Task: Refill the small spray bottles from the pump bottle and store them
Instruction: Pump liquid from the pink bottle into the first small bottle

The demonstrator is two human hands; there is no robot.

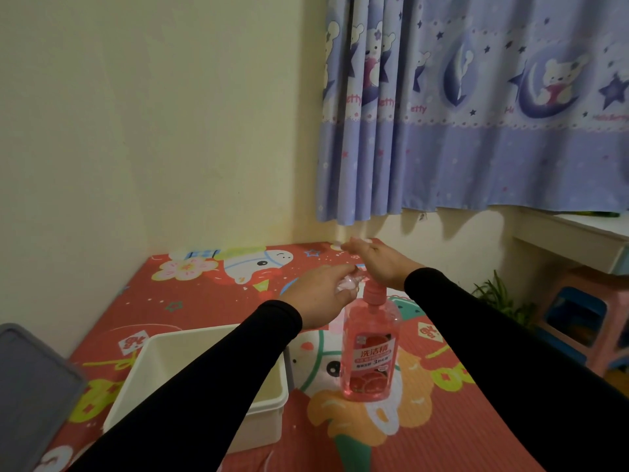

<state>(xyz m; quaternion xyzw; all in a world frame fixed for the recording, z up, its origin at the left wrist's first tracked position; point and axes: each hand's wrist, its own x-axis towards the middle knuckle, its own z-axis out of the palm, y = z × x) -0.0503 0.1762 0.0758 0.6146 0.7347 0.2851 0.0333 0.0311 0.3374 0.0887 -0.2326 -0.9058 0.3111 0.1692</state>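
On the mat (190,301), flat right hand (381,264) presses the "洗洁精" pump bottle (371,352) while left hand (316,294) grips a pale wad (346,285).

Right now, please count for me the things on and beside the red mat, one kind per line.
Pink dish-soap pump bottle: 1
White plastic tub: 1
Grey lid: 1
Small whitish thing in the left hand: 1
Total: 4

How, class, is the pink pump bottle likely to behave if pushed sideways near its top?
The pink pump bottle is tall on a narrow base, so it would probably tip rather than slide. It looks nearly full, so likely heavy for its size. The right hand pressing its pump probably steadies it.
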